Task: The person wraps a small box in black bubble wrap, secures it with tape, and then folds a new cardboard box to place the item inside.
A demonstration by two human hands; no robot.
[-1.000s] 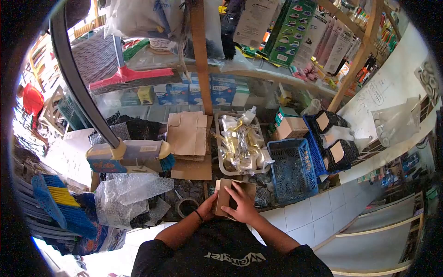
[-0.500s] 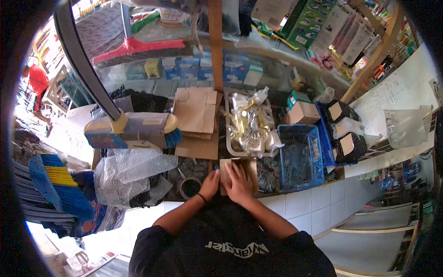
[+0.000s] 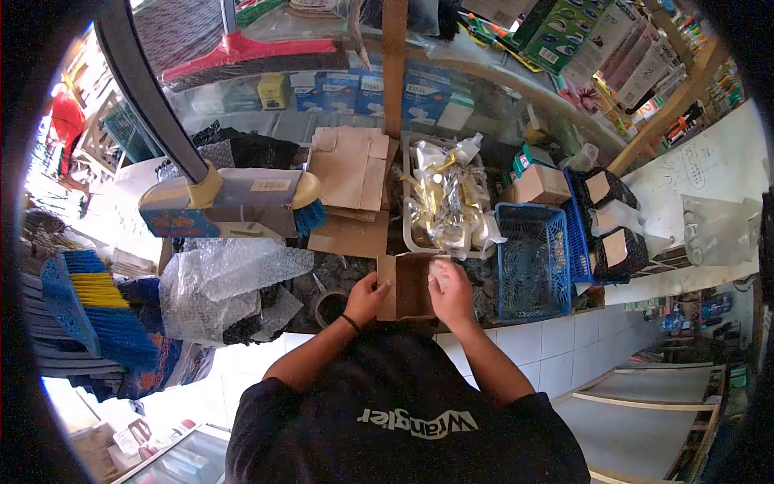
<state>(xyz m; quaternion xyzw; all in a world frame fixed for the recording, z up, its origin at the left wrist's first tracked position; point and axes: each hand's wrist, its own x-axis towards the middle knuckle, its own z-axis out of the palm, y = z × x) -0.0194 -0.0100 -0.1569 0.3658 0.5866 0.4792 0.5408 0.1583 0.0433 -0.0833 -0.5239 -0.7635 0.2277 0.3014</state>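
1. Cardboard box point(image 3: 409, 286), small and brown, sits open at the near edge of the cluttered counter point(image 3: 532, 335), directly in front of the person; its flaps are spread and the interior faces up.
2. Left hand point(image 3: 367, 297): fingers curled over the box's left flap and wall, thumb on the outside. Judged a steadying grip, pinning the box so it does not slide on the clutter beneath.
3. Right hand point(image 3: 451, 290): fingers closed around a small pale object point(image 3: 439, 274) at the box's right rim. Object identity not resolvable. Hand sits over the opening, so the object is at the mouth of the box; whether it touches the inside cannot be told.
4. Surroundings: roll of tape point(image 3: 329, 306) just left of the left wrist; bubble wrap point(image 3: 226, 278) further left, loosely heaped.
5. Blue plastic basket point(image 3: 532, 270) just right of the box. White tray point(image 3: 439, 206) of packaged yellow-and-clear goods lies behind the box.
6. Flattened cardboard sheets point(image 3: 351, 173) are stacked behind, beside the tray, near the box.
7. Broom head point(image 3: 230, 206) with blue bristles lies across the counter's left part, handle running up and away.
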